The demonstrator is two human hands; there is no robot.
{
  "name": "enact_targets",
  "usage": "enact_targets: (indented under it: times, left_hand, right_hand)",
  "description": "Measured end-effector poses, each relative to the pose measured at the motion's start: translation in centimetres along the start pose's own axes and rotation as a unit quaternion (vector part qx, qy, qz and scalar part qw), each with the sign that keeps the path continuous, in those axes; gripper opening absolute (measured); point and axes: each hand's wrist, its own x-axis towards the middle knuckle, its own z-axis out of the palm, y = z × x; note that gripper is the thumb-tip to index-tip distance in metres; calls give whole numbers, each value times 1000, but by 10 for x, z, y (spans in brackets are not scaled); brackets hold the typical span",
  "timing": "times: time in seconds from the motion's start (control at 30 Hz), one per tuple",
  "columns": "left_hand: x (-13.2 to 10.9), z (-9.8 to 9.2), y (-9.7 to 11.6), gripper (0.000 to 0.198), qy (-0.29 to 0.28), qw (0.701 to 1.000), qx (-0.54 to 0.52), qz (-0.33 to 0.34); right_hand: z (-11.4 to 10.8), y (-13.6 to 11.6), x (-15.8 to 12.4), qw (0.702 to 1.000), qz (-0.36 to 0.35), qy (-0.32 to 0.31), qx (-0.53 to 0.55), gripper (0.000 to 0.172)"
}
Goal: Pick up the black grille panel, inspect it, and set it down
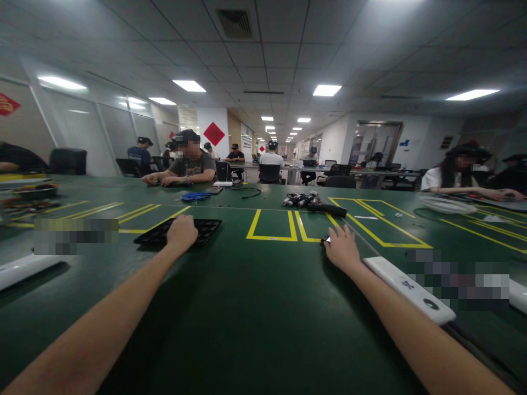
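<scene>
A flat black tray (208, 230) with small compartments lies to the left on the green table. My left hand (182, 233) is over the middle of it with curled fingers and seems to grip it; the fingertips are hidden. To the right, beside a yellow-taped box, my right hand (343, 248) rests low at the table. Its fingers are bent around a small dark piece (326, 239) with a light edge, mostly covered by the hand, so its kind cannot be made out.
Beyond my right hand are a cluster of dark-and-silver parts (302, 199) and a black handle-like piece (329, 210). A white power strip (409, 288) lies along my right forearm. Blue gloves or cloth (196, 196) lie farther back. Several people sit around.
</scene>
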Motion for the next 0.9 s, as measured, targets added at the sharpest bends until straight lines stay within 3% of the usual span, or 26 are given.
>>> enact_targets:
  times: [0.13,0.27,0.33,0.4,0.47,0.53,0.63,0.7,0.77,0.83,0.9]
  left_hand:
    - [-17,28,38,43,-40,991,-11,127]
    - [-26,54,52,49,-125,969,5,212]
    - [-27,56,53,44,-139,965,16,221]
    - [-31,52,56,35,-111,966,22,234]
    - [-40,44,64,32,-80,962,14,262]
    - [-54,37,75,34,-95,948,-16,302]
    - [-74,32,93,37,-179,917,-52,352]
    - [-81,31,100,37,-203,909,-52,361]
    - [-82,31,104,36,-186,915,-36,355]
    - [-77,28,103,33,-150,930,8,335]
    - [-70,24,100,33,-105,950,78,282]
  right_hand:
    - [-4,-26,-10,992,-96,-53,64,52]
    - [-9,-42,-22,965,-163,-163,129,56]
    - [-12,-44,-25,955,-174,-196,142,55]
    - [-15,-44,-26,952,-178,-204,144,53]
    - [-18,-43,-24,954,-189,-189,139,52]
    - [-19,-40,-20,959,-201,-154,123,50]
    - [-17,-28,-11,981,-163,-76,75,46]
    - [-14,-15,-5,993,-105,-30,34,45]
    - [-9,0,-2,998,-51,-27,1,44]
    - [-6,11,-1,998,-18,-66,-8,41]
    - [-4,18,-1,995,-8,-96,-10,38]
